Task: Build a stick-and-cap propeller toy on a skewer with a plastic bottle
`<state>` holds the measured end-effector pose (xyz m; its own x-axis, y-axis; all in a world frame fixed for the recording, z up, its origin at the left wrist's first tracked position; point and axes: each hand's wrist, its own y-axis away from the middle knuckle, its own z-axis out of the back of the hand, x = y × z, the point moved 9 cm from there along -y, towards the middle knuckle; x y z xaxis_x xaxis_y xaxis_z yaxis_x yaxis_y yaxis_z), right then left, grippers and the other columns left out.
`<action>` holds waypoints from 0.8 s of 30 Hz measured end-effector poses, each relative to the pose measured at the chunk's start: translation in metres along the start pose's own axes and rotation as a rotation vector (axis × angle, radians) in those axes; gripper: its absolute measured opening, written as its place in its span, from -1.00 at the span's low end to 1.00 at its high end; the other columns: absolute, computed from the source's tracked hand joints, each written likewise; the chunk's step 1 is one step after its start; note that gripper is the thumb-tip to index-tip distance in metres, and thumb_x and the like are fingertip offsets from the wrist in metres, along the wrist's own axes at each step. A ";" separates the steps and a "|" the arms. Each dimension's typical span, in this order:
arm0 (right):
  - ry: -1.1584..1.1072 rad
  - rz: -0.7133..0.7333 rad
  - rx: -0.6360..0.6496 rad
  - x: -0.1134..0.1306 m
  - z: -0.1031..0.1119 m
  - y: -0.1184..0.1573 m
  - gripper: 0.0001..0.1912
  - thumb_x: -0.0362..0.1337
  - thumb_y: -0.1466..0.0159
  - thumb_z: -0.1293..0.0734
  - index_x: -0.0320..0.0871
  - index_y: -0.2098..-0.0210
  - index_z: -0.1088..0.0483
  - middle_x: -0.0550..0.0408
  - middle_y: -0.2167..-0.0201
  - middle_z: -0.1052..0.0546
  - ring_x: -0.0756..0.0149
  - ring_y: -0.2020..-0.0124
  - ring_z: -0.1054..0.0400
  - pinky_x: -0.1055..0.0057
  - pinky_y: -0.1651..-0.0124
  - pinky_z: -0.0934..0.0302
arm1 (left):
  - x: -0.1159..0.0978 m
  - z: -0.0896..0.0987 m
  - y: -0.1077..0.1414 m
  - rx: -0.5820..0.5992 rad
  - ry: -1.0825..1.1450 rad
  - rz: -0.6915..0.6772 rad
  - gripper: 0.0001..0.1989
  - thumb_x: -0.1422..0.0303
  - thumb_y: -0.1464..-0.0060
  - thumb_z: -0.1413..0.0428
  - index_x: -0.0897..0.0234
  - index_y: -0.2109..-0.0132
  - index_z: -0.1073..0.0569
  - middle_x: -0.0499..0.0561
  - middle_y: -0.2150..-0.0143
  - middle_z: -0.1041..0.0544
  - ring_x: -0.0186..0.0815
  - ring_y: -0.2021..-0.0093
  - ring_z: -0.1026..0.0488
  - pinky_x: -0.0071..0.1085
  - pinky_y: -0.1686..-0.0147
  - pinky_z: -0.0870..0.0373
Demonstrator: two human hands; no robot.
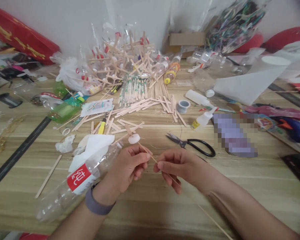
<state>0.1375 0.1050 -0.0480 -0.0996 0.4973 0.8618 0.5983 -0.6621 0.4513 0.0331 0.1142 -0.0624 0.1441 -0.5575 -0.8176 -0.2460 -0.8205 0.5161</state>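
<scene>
Thin stick (153, 159) held above table (145, 208) | long axis slanted from white cap (134, 138), far left, to near right | clamped between thumb and fingers by inward-angled left hand (130, 163) and right hand (181, 165)

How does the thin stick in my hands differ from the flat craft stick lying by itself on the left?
The thin stick is longer and more slender; the flat craft stick is shorter and broader.
The thin stick is held by the left hand and right hand; the flat craft stick lies untouched on the table.
The thin stick has a white cap at its far end; the flat craft stick is bare.
Both look like pale wood.
</scene>
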 end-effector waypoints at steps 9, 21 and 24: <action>0.116 0.027 -0.044 0.000 0.003 0.000 -0.70 -0.09 -0.16 -0.40 -0.18 0.47 -0.32 0.25 0.66 -0.43 0.56 0.71 -0.26 0.60 0.63 0.00 | 0.000 -0.003 -0.002 0.020 0.025 -0.017 -0.82 0.29 0.18 -0.22 0.31 0.43 -0.43 -0.17 0.64 -0.36 -0.60 0.75 -0.12 -0.63 0.76 0.07; 0.177 0.071 -0.080 0.002 0.003 0.000 -0.76 -0.15 -0.21 -0.32 -0.17 0.47 -0.31 0.25 0.65 -0.40 0.55 0.71 -0.24 0.59 0.62 -0.05 | -0.002 0.001 -0.001 -0.007 -0.005 -0.047 -0.71 0.31 0.13 -0.21 0.27 0.19 -0.43 -0.21 0.67 -0.36 -0.55 0.78 -0.17 -0.63 0.80 0.00; 0.201 0.084 -0.102 0.002 0.005 0.000 -0.77 -0.15 -0.21 -0.31 -0.16 0.48 -0.31 0.26 0.66 -0.39 0.53 0.70 -0.24 0.58 0.62 -0.06 | -0.002 0.001 -0.003 -0.002 -0.022 -0.072 -0.78 0.31 0.12 -0.20 0.30 0.28 -0.43 -0.19 0.63 -0.39 -0.55 0.76 -0.21 -0.64 0.79 -0.04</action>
<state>0.1409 0.1086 -0.0478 -0.2153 0.3231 0.9215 0.5292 -0.7545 0.3882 0.0323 0.1177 -0.0622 0.1401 -0.4938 -0.8582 -0.2335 -0.8588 0.4560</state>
